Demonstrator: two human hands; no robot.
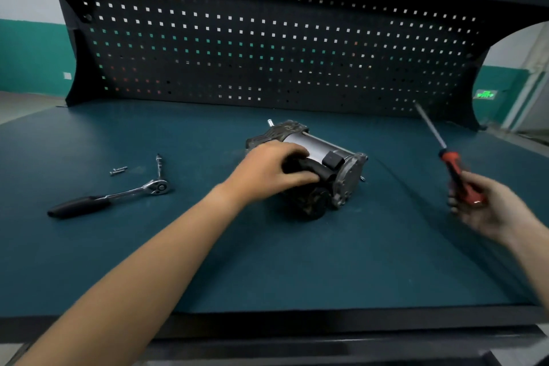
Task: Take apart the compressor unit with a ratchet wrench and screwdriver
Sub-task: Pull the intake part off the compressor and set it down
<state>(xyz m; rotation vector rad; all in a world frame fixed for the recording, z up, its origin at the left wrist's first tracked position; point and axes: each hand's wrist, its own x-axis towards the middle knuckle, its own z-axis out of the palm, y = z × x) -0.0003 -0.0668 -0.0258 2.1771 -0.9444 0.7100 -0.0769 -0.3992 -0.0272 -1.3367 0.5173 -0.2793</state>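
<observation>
Seemingly the job is at an early stage: two small bolts point(118, 170) lie loose on the teal bench mat point(267, 261) near the chrome ratchet wrench point(110, 196), yet the compressor point(344, 175) looks largely whole. It sits mid-bench, a smooth silver cylinder between rough cast-metal end caps. The left hand point(273, 169) curls over its black plastic part. The right hand point(490, 211), well apart, grips the screwdriver point(450, 163) by its red-and-black handle, with the slim steel shaft pointing up.
</observation>
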